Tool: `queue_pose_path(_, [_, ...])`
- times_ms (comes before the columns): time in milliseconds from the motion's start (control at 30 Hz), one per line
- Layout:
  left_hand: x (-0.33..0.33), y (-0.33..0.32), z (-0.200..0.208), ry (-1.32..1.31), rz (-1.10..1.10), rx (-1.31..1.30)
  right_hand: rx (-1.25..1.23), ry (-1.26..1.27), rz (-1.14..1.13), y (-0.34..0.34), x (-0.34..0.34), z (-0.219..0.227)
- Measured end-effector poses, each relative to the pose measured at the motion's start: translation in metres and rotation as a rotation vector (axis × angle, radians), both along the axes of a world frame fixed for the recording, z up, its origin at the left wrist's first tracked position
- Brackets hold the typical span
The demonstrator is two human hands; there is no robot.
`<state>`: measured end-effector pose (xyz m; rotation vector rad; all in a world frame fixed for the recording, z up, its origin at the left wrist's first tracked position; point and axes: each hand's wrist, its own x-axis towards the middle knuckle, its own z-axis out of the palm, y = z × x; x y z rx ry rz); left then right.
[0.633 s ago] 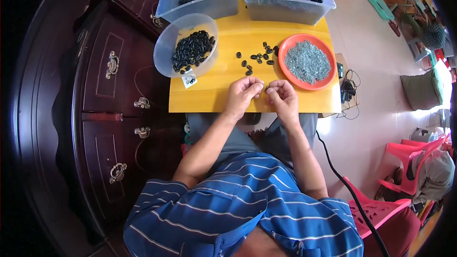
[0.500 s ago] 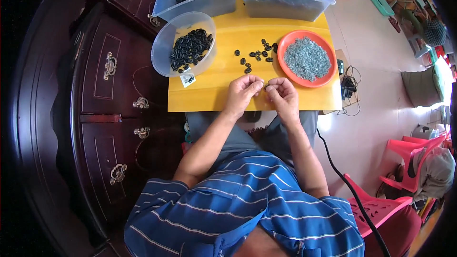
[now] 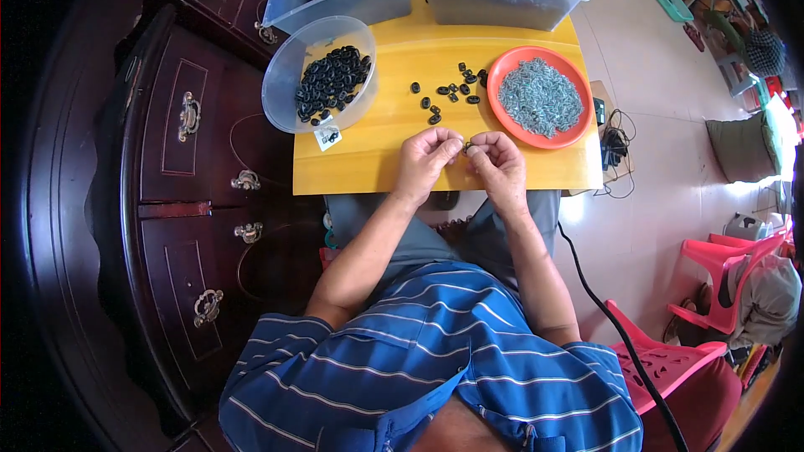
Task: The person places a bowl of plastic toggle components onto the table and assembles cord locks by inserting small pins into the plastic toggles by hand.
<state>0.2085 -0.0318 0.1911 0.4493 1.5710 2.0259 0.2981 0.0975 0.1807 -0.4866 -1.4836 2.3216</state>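
Observation:
Over the front of the yellow table, my left hand and my right hand meet fingertip to fingertip. The right thumb and fingers pinch a small black oval part. My left thumb and forefinger are pressed together beside it; whatever they hold is too small to make out. Several loose black oval parts lie scattered just beyond the hands. To the right of them, an orange-red plate bears a heap of small silvery metal pieces.
A round clear tub of black parts stands at the table's left, a small printed packet by its rim. Two clear bins of black pieces line the back. Dark drawers flank the left; a pink chair is at right.
My fingertips have drawn slightly closer together around the black part. The table and its containers sit a little higher in the picture.

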Motion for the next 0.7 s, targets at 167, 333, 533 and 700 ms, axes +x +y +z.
queue_pose_path(167, [-0.0004,-0.0012,-0.0008,0.019,-0.006,-0.033,-0.006,-0.019,0.002,-0.0004,0.0011,0.0032])
queue_pose_path(333, [-0.0013,-0.0022,-0.0025,0.029,-0.012,-0.033,0.021,-0.031,0.005,-0.0011,0.0014,0.0039])
queue_pose_path(533, [-0.0010,-0.0021,-0.0023,0.024,0.002,-0.045,0.012,-0.020,-0.008,-0.0011,0.0002,0.0036])
queue_pose_path(700, [-0.0016,-0.0028,-0.0036,0.077,-0.011,-0.075,0.011,-0.027,-0.005,-0.0004,-0.0007,0.0016])
